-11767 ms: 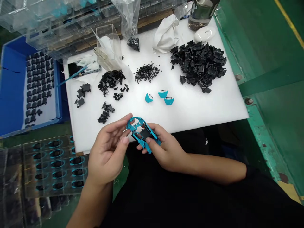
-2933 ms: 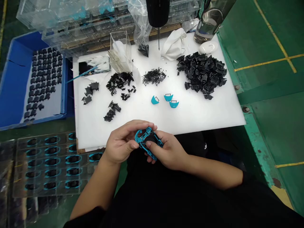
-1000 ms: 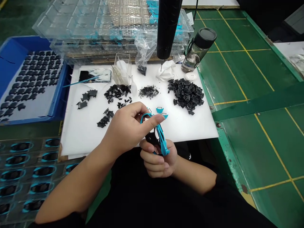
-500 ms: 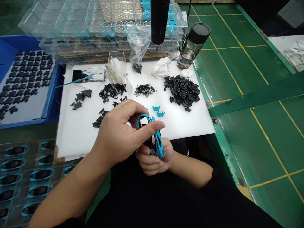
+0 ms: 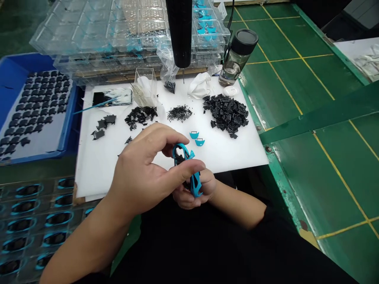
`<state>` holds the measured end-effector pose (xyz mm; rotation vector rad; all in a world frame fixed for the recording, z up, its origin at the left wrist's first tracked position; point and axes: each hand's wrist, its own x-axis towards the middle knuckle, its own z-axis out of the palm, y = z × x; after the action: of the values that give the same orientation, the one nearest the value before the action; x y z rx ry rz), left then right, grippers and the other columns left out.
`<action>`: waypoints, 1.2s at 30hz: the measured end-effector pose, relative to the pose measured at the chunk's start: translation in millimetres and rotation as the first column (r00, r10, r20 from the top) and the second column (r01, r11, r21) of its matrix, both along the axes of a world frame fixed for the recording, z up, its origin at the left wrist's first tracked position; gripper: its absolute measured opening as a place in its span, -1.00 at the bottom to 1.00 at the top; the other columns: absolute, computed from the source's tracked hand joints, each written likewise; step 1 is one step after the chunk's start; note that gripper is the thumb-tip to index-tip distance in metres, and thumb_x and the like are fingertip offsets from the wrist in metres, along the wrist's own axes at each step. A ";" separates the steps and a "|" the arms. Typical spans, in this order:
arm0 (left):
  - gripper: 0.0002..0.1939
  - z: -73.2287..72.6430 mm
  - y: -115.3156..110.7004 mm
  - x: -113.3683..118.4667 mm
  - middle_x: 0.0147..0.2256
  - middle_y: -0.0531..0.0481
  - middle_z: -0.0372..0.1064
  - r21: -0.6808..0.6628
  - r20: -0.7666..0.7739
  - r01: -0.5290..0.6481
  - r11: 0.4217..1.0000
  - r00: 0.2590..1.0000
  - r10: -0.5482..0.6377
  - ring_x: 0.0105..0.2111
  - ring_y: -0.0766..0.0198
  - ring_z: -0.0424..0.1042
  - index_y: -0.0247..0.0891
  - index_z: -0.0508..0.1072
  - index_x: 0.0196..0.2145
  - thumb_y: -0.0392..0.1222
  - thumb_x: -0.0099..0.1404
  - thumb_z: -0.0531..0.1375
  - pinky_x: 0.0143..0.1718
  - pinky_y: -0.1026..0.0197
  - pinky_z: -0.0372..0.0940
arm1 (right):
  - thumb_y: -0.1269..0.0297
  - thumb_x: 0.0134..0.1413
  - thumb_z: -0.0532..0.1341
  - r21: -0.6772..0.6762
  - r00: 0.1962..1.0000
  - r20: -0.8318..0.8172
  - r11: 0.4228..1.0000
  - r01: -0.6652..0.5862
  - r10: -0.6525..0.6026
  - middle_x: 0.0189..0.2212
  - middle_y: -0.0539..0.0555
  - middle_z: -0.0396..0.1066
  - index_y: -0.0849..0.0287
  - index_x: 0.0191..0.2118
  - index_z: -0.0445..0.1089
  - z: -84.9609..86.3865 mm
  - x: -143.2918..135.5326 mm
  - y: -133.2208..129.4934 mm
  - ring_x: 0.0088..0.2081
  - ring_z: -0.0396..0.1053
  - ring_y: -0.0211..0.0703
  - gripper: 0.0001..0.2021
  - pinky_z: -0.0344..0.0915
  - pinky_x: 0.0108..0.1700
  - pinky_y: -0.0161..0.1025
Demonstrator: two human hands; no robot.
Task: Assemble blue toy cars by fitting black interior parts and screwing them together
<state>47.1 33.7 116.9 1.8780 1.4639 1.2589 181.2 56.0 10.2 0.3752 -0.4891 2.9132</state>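
A blue plastic frame with black parts inside (image 5: 196, 185) is held between my two hands, above the near edge of the white board (image 5: 237, 152). My left hand (image 5: 148, 169) grips its upper side, thumb across the front and fingers behind. Below it, my right hand (image 5: 207, 187) has its fingers curled around the lower end, partly hidden by the frame. Just beyond lie two small blue pieces with thin black loops (image 5: 197, 139). A heap of tiny black parts (image 5: 179, 113) and a pile of larger black pieces (image 5: 226, 114) are farther back.
A black electric screwdriver (image 5: 180, 35) hangs over the board's back. Clear trays (image 5: 89, 31) are stacked behind. A bottle (image 5: 238, 57) stands back right. On the left are a blue bin (image 5: 68, 114) of black pieces and trays of blue-rimmed parts (image 5: 25, 207).
The blue frame has turned slightly and come upright in my hands, both still holding it. My view has shifted a little; the hanging screwdriver appears farther left.
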 end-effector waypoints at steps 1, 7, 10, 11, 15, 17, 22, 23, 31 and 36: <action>-0.74 -0.1 0.1 -2.8 -0.24 -0.03 0.42 -0.007 0.020 0.030 1.000 0.999 -0.030 -0.26 0.23 0.36 -0.16 0.53 -0.13 -0.09 0.22 0.35 -0.26 0.17 0.27 | 0.09 0.11 0.26 0.040 0.997 0.064 0.998 0.046 -0.048 -0.59 -0.01 0.39 0.24 -0.34 0.33 1.7 1.6 0.2 -0.73 0.27 -0.31 -0.73 0.16 -0.75 -0.40; -0.65 -23.1 -12.6 -31.1 0.04 -0.18 0.43 -0.083 0.374 0.203 0.976 0.914 -0.158 0.01 0.07 0.46 -0.19 0.49 0.07 -0.19 0.33 0.23 0.02 0.09 0.40 | 0.04 0.20 0.25 0.562 0.689 0.426 0.768 0.307 -0.587 -0.53 -0.03 0.45 0.20 -0.26 0.30 25.2 14.1 4.2 -0.65 0.35 -0.33 -0.71 0.24 -0.66 -0.44; -0.64 -45.2 -26.9 -41.8 0.10 -0.16 0.44 -0.096 0.523 0.152 0.984 0.849 -0.080 0.08 0.06 0.46 -0.16 0.47 0.09 -0.27 0.34 0.21 0.12 0.07 0.39 | 0.16 0.25 0.19 0.809 0.475 0.392 0.541 0.230 -0.788 -0.67 -0.12 0.32 0.19 -0.28 0.34 34.2 17.9 4.8 -0.68 0.25 -0.36 -0.81 0.19 -0.61 -0.43; -0.63 -51.7 -31.8 -43.3 0.11 -0.15 0.44 -0.100 0.551 0.127 0.987 0.833 -0.052 0.09 0.07 0.46 -0.14 0.47 0.09 -0.30 0.34 0.21 0.13 0.07 0.38 | 0.21 0.25 0.18 0.874 0.416 0.324 0.437 0.211 -0.850 -0.67 -0.11 0.32 0.19 -0.29 0.36 35.5 18.2 4.6 -0.66 0.26 -0.35 -0.84 0.20 -0.58 -0.42; -0.64 -67.4 -46.2 -39.9 0.09 -0.11 0.47 -0.057 0.618 0.073 0.996 0.786 -0.022 0.09 0.05 0.46 -0.13 0.49 0.06 -0.34 0.32 0.22 0.14 0.02 0.39 | 0.43 0.17 0.16 0.977 0.239 -0.154 -0.113 0.178 -0.959 -0.43 0.04 0.51 0.19 -0.25 0.43 32.0 16.8 4.0 -0.45 0.42 -0.25 -0.90 0.31 -0.40 -0.33; -0.66 -70.0 -49.2 -36.2 0.08 -0.12 0.48 -0.033 0.636 0.076 0.997 0.771 -0.038 0.11 0.03 0.45 -0.16 0.49 0.05 -0.31 0.32 0.23 0.13 0.01 0.40 | 0.48 0.14 0.14 0.935 0.209 -0.347 -0.321 0.148 -0.914 -0.36 0.08 0.55 0.19 -0.21 0.44 27.8 16.2 4.5 -0.36 0.47 -0.20 -0.84 0.35 -0.32 -0.29; -0.69 -72.5 -51.1 -30.8 0.02 -0.13 0.52 -0.047 0.629 0.039 0.998 0.777 -0.001 0.09 0.04 0.46 -0.20 0.48 0.02 -0.28 0.32 0.26 0.11 0.04 0.41 | 0.54 0.10 0.15 0.839 0.196 -0.543 -0.535 0.095 -0.817 -0.33 0.10 0.54 0.18 -0.11 0.40 21.6 17.2 6.6 -0.33 0.49 -0.17 -0.74 0.42 -0.29 -0.27; -0.70 -72.6 -51.0 -30.3 0.00 -0.13 0.52 -0.045 0.622 0.031 0.998 0.783 0.003 0.08 0.04 0.47 -0.21 0.48 0.00 -0.28 0.31 0.26 0.11 0.03 0.41 | 0.55 0.10 0.15 0.828 0.194 -0.560 -0.552 0.098 -0.805 -0.33 0.11 0.54 0.18 -0.10 0.39 21.3 17.4 6.8 -0.32 0.49 -0.16 -0.73 0.43 -0.29 -0.27; -0.41 -69.2 -46.6 -33.8 -0.07 -0.10 0.51 0.101 0.345 0.011 0.995 0.937 -0.046 -0.05 0.12 0.52 -0.20 0.42 0.02 -0.46 0.04 0.43 0.01 0.05 0.45 | 0.53 0.16 0.14 0.762 0.190 -0.647 -0.637 0.120 -0.738 -0.29 0.17 0.54 0.22 -0.02 0.38 19.5 18.0 6.6 -0.29 0.51 -0.12 -0.72 0.48 -0.27 -0.25; -0.35 -68.5 -47.4 -36.3 -0.05 -0.14 0.49 0.222 0.114 0.037 0.974 0.991 -0.064 -0.04 0.11 0.50 -0.26 0.40 0.06 -0.48 0.01 0.44 -0.01 0.05 0.45 | 0.47 0.20 0.15 0.713 0.206 -0.697 -0.692 0.108 -0.686 -0.28 0.22 0.54 0.27 0.01 0.37 20.2 22.5 5.3 -0.30 0.50 -0.09 -0.73 0.48 -0.29 -0.19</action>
<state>10.8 -13.6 48.4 1.9256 1.2501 1.5352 203.7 61.3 30.4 -0.4847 -2.0194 0.4566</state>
